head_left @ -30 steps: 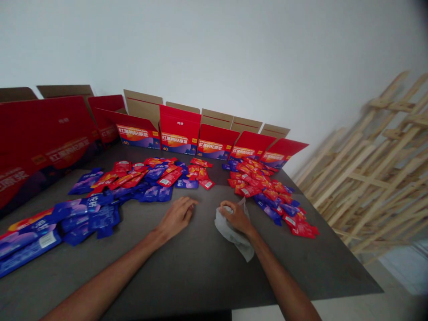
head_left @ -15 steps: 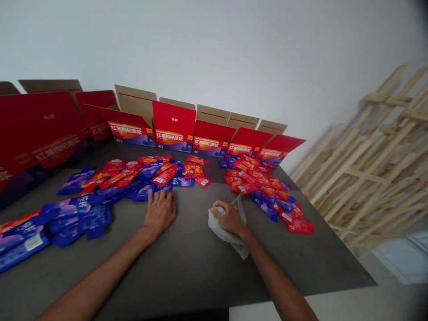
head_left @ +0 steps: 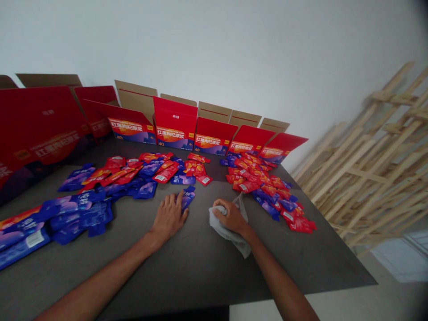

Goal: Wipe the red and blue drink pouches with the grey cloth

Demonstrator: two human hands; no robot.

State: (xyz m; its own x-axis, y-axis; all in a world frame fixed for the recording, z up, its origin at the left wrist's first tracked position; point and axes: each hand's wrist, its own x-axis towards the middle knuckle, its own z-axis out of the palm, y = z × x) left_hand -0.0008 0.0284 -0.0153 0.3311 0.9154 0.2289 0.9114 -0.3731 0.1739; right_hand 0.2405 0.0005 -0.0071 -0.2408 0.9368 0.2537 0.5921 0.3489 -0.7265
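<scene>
My left hand (head_left: 170, 217) lies palm down on the dark table with its fingers stretched out. Part of a blue sachet (head_left: 187, 197) shows beside its index finger and thumb; the rest is covered by the hand. To the right, my right hand (head_left: 232, 217) is closed around a crumpled grey-white cloth (head_left: 217, 224), which rests on the tabletop. A mixed pile of red and blue sachets (head_left: 133, 171) lies beyond my left hand. Past the cloth, a second sachet pile (head_left: 264, 183) runs along the right side.
Several open red cartons (head_left: 175, 127) line the table's back edge against the white wall. A larger red box (head_left: 40, 133) stands at the left. Larger blue pouches (head_left: 67, 214) lie near left. Wooden frames (head_left: 368, 165) lean beyond the table's right edge (head_left: 334, 236).
My left hand has moved right and slightly towards me, bringing a blue sachet away from the pile. My right hand keeps the cloth in nearly the same place.
</scene>
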